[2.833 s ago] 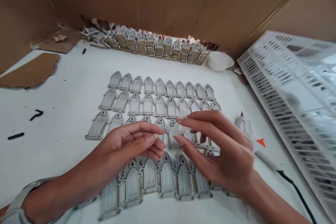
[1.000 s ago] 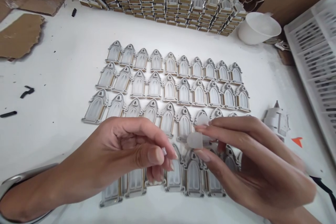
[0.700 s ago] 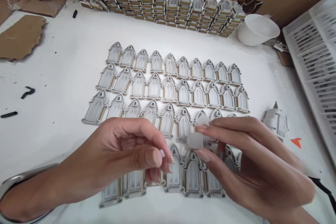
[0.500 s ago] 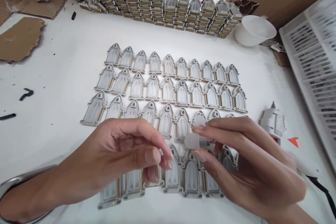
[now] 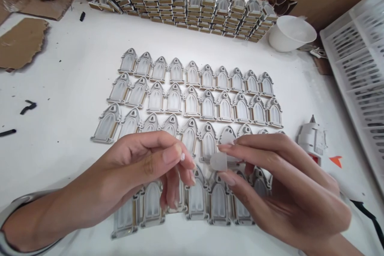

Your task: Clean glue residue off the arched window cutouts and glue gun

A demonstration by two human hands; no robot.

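Note:
My right hand (image 5: 285, 196) pinches a small translucent arch-shaped insert (image 5: 218, 161) between thumb and forefinger, just above the table. My left hand (image 5: 144, 168) hovers beside it, thumb pressed along the forefinger and the other fingers curling down; whatever it holds is hidden. Under both hands lie rows of grey arched window frames (image 5: 192, 100) on the white table (image 5: 66, 88). The nearest row (image 5: 196, 200) is partly covered by my fingers. A watch band shows on my left wrist.
Stacks of the same frames (image 5: 192, 8) line the back edge against cardboard. A white bowl (image 5: 292, 32) stands back right, a slatted white crate (image 5: 357, 68) at far right. A glue gun (image 5: 312, 138) with a black cable lies right of the rows. Cardboard scraps (image 5: 21, 42) lie left.
My view dropped closer to the table since the oldest frame. In the last second my left fingers loosened from a tight pinch and stretched downward. My right hand keeps hold of the insert.

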